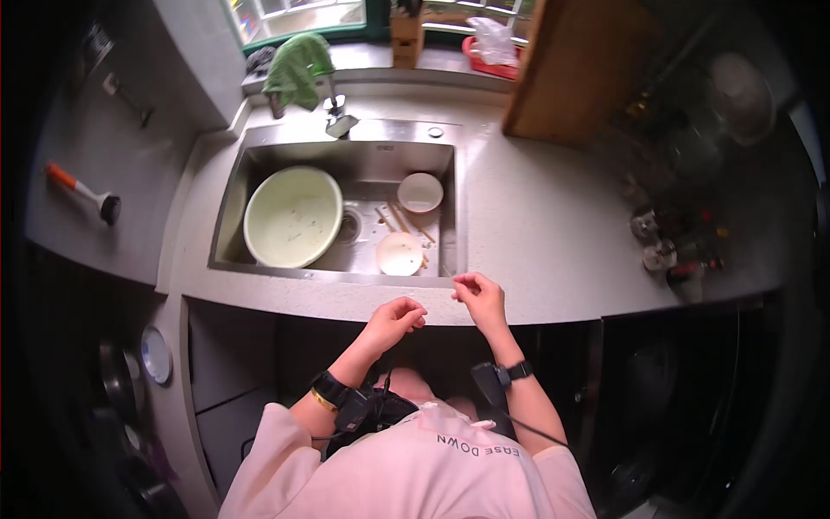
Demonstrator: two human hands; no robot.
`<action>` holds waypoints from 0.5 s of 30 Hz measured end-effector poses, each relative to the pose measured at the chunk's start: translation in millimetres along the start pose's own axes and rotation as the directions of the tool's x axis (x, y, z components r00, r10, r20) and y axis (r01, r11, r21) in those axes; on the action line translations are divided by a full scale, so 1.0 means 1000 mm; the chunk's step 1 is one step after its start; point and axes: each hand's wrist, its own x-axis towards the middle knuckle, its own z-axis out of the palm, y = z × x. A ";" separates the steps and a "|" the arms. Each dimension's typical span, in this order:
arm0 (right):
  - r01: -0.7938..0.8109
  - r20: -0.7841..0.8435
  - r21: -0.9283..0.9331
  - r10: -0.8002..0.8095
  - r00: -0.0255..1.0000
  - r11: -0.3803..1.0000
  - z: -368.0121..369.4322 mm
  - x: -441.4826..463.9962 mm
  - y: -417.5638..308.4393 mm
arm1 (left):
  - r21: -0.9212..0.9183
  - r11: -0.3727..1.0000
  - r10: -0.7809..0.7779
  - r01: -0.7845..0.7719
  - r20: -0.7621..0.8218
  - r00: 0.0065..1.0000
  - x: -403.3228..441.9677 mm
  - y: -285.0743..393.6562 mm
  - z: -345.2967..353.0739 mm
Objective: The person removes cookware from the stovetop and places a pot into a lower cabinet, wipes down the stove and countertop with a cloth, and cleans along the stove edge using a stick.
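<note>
My left hand (pixel 396 323) hovers by the front edge of the counter, its fingers loosely bent, with nothing visible in it. To its right, my right hand (pixel 482 301) is above the counter edge near the sink's front right corner. Its thumb and fingertips are slightly apart, and I see nothing between them. Beyond both hands is the steel sink (pixel 363 278). A large pale green basin (pixel 294 216) fills its left part. On the right sit a bowl (pixel 420 192) at the back and another bowl (pixel 400 254) nearer me. Several chopsticks (pixel 399 216) lie between the bowls.
Behind the sink stands a faucet (pixel 340 119), with a green cloth (pixel 298 71) beside it. An orange-handled brush (pixel 82 191) hangs on the left wall. A wooden board (pixel 553 73) stands upright at the back right. Jars (pixel 659 253) stand at the far right.
</note>
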 end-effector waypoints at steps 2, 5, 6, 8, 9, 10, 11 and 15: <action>0.001 0.018 -0.160 0.002 1.000 0.987 0.025 0.028 0.013 | -0.026 0.999 0.017 -0.018 -0.039 0.999 -0.005 -0.001 -0.013; 0.082 0.031 -0.315 -0.076 0.997 0.946 0.045 0.055 0.041 | -0.057 0.998 -0.007 0.001 -0.106 0.994 -0.009 -0.011 -0.025; 0.147 -0.002 -0.496 -0.170 0.985 0.856 0.049 0.059 0.050 | -0.065 0.998 -0.021 0.013 -0.130 0.991 -0.010 -0.014 -0.031; 0.221 0.143 -0.710 -0.171 0.975 0.669 0.048 0.059 0.051 | -0.073 0.997 -0.019 0.007 -0.162 0.987 -0.014 -0.018 -0.040; 0.266 0.215 -0.790 -0.156 0.964 0.553 0.046 0.059 0.052 | -0.079 0.997 -0.019 0.005 -0.179 0.984 -0.016 -0.021 -0.044; 0.254 0.206 -0.764 -0.149 0.967 0.593 0.043 0.062 0.045 | -0.090 0.996 -0.031 0.014 -0.197 0.980 -0.017 -0.023 -0.048; 0.239 0.194 -0.737 -0.142 0.971 0.632 0.040 0.069 0.034 | -0.106 0.994 -0.039 0.018 -0.203 0.978 -0.017 -0.027 -0.050; 0.271 0.136 -0.771 -0.266 0.954 0.576 0.039 0.076 0.035 | -0.122 0.992 -0.045 0.021 -0.197 0.979 -0.007 -0.036 -0.056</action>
